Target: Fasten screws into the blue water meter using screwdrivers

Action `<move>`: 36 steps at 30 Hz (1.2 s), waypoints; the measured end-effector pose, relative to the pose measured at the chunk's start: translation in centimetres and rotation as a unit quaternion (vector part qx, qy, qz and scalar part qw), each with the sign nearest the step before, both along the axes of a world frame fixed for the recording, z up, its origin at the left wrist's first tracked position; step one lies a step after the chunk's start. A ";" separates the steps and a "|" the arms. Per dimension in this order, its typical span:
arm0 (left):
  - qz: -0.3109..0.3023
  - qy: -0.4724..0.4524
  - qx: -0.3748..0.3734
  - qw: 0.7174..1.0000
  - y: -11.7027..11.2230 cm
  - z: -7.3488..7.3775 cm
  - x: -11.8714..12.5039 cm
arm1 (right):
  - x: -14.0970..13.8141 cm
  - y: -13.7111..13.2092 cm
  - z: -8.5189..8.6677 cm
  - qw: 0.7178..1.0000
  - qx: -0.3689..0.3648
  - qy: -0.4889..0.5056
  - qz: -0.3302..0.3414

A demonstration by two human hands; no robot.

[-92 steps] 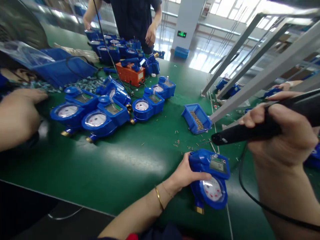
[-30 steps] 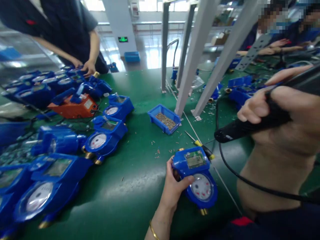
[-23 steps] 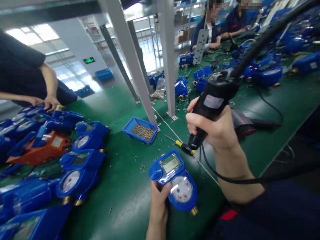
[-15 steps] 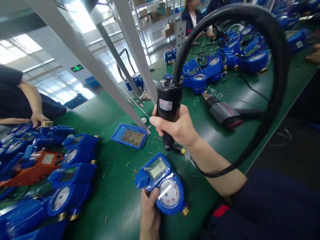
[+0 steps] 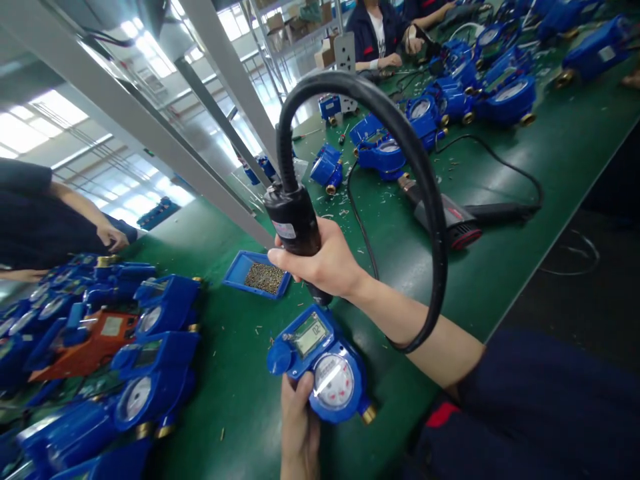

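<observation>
Head view: my left hand (image 5: 299, 427), at 6 o'clock, is clamped around the blue water meter (image 5: 323, 363) lying on the green table (image 5: 240, 373). My right hand (image 5: 325, 263) is fisted around the black electric screwdriver (image 5: 295, 227), upright, tip touching the meter's 12 o'clock edge. A blue screw bin (image 5: 257, 275) sits at the meter's 11 o'clock.

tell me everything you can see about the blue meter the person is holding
The blue meter looks like glossy plastic and lies face up on the green table, near its front edge. It has a rectangular grey display above a round white dial with a red pointer, a round blue cap at its upper left, and a brass fitting at its lower right. The left hand steadies its lower edge. The right hand holds a black electric screwdriver upright, tip down at the meter's upper edge.
</observation>
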State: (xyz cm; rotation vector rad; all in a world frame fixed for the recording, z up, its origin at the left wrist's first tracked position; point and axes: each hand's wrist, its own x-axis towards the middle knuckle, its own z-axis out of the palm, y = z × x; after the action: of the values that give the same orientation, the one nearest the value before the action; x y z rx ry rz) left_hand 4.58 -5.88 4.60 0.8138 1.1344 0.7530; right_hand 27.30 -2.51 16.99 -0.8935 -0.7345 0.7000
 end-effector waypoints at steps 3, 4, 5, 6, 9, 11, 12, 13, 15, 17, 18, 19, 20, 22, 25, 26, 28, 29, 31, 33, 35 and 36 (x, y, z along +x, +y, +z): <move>0.008 -0.006 0.006 1.000 -0.1 -0.2 0.0 | 0.0 0.0 -0.1 1.000 -0.001 -0.010 -0.001; 0.008 -0.006 0.003 1.000 -0.1 -0.3 0.0 | -0.1 0.0 -0.2 1.000 -0.005 -0.014 0.000; 0.009 -0.006 -0.003 1.000 0.0 -0.4 -0.1 | -0.1 0.0 -0.2 1.000 -0.008 -0.016 0.000; 0.009 -0.006 -0.008 1.000 0.1 -0.5 -0.2 | -0.2 0.1 -0.2 1.000 -0.008 -0.017 0.002; 0.012 -0.005 -0.006 1.000 0.1 -0.7 -0.2 | -0.6 0.1 -0.2 0.999 -0.003 -0.032 -0.012; 0.014 -0.013 0.003 1.000 -0.1 -0.7 -0.1 | -1.0 0.1 -0.3 0.997 0.002 -0.063 -0.038; 0.016 -0.019 0.004 1.000 -0.2 -0.7 -0.1 | -1.2 0.1 -0.4 0.995 0.005 -0.080 -0.052; 0.016 -0.024 0.002 1.000 -0.2 -0.6 0.0 | -1.4 0.1 -0.5 0.994 0.010 -0.094 -0.060; 0.016 -0.033 -0.002 0.999 -0.2 -0.6 0.1 | -1.8 0.1 -0.7 0.992 0.020 -0.107 -0.059; 0.010 -0.035 -0.002 0.999 -0.1 -0.5 0.2 | -2.0 0.1 -0.8 0.992 0.031 -0.110 -0.048; 0.005 -0.034 -0.002 0.999 -0.1 -0.4 0.2 | -2.1 0.1 -0.8 0.992 0.040 -0.111 -0.039; 0.001 -0.033 -0.001 0.999 0.0 -0.4 0.2 | -2.1 0.1 -0.9 0.992 0.046 -0.110 -0.032; -0.002 -0.032 0.001 0.999 0.1 -0.4 0.1 | -2.1 0.1 -0.8 0.992 0.049 -0.109 -0.027; -0.001 -0.030 0.005 1.000 0.1 -0.4 0.1 | -2.1 0.1 -0.7 0.993 0.044 -0.107 -0.023; 0.001 -0.028 0.010 1.000 0.0 -0.6 0.1 | -1.8 -0.1 -0.4 0.993 0.030 -0.112 -0.033; -0.001 -0.027 0.011 1.000 0.0 -0.7 0.0 | -1.7 -0.2 -0.4 0.992 0.031 -0.115 -0.039; -0.002 -0.026 0.012 1.000 0.0 -0.8 -0.1 | -1.6 -0.3 -0.3 0.991 0.031 -0.120 -0.056; -0.002 -0.025 0.013 1.000 0.0 -0.9 -0.2 | -1.5 -0.3 -0.3 0.990 0.030 -0.121 -0.060; -0.009 -0.023 0.008 1.000 0.3 -1.1 -0.4 | -1.5 -0.2 -0.4 0.991 0.025 -0.121 -0.053; -0.021 -0.022 0.002 1.000 0.5 -1.1 -0.6 | -1.4 -0.2 -0.4 0.994 0.013 -0.105 -0.034; -0.030 -0.020 -0.002 0.999 0.7 -1.0 -0.6 | -1.2 -0.5 -0.1 0.996 0.009 -0.081 -0.020; -0.031 -0.021 -0.001 0.999 0.6 -1.0 -0.6 | -1.1 -0.9 0.2 0.997 0.011 -0.071 -0.023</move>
State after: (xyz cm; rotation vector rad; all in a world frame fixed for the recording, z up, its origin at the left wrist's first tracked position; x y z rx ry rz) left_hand 3.99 -5.25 3.65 0.8247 1.0669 0.7142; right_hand 26.22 -3.37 17.22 -0.9434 -0.8443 0.5904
